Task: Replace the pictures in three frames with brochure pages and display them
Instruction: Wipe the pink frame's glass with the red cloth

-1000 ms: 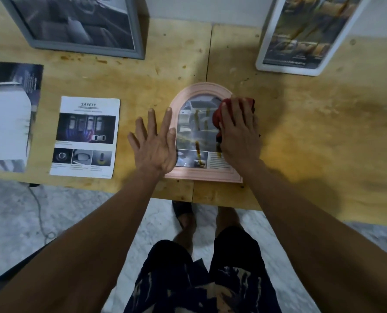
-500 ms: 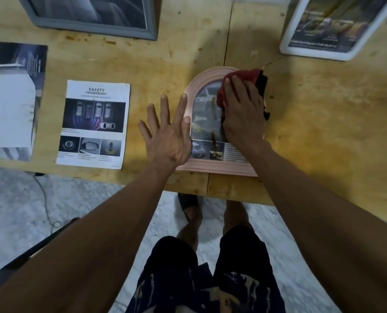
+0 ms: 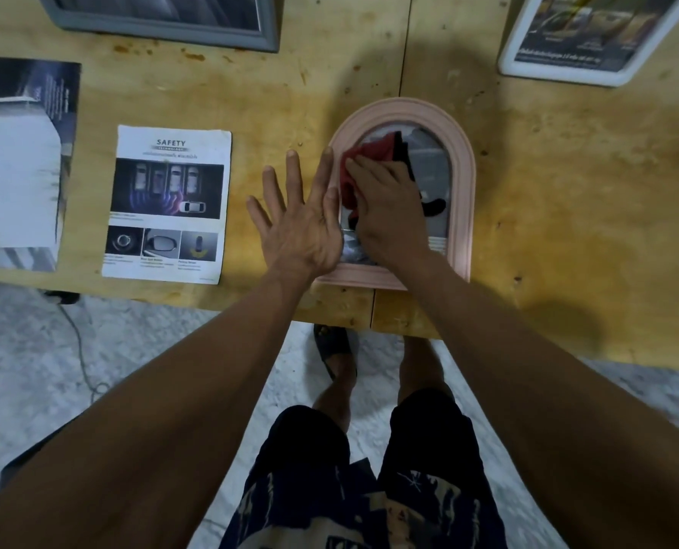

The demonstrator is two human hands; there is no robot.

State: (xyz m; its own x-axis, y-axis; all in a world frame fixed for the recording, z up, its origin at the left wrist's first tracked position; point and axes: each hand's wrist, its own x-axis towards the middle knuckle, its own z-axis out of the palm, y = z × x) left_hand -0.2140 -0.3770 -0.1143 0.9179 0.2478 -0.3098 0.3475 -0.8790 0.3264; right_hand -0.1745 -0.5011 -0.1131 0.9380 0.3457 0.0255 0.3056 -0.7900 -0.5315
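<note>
A pink arched frame (image 3: 462, 180) lies flat near the table's front edge with a brochure page under its glass. My right hand (image 3: 389, 208) presses a red and black cloth (image 3: 369, 154) onto the glass. My left hand (image 3: 300, 219) lies flat with fingers spread, its thumb side on the frame's left edge. A loose "SAFETY" brochure page (image 3: 167, 204) lies to the left. A grey frame (image 3: 163, 17) and a white frame (image 3: 591, 37), each with a page in it, stand at the back.
A brochure booklet (image 3: 17, 160) with a white sheet on it lies at the far left of the wooden table (image 3: 567, 215). A cable (image 3: 80, 342) hangs to the marble floor below the front edge. My legs and a sandal show underneath.
My right hand has slid the cloth from the frame's upper right toward the left and middle of the glass. My left hand stays flat at the frame's left edge. The camera has tilted downward.
</note>
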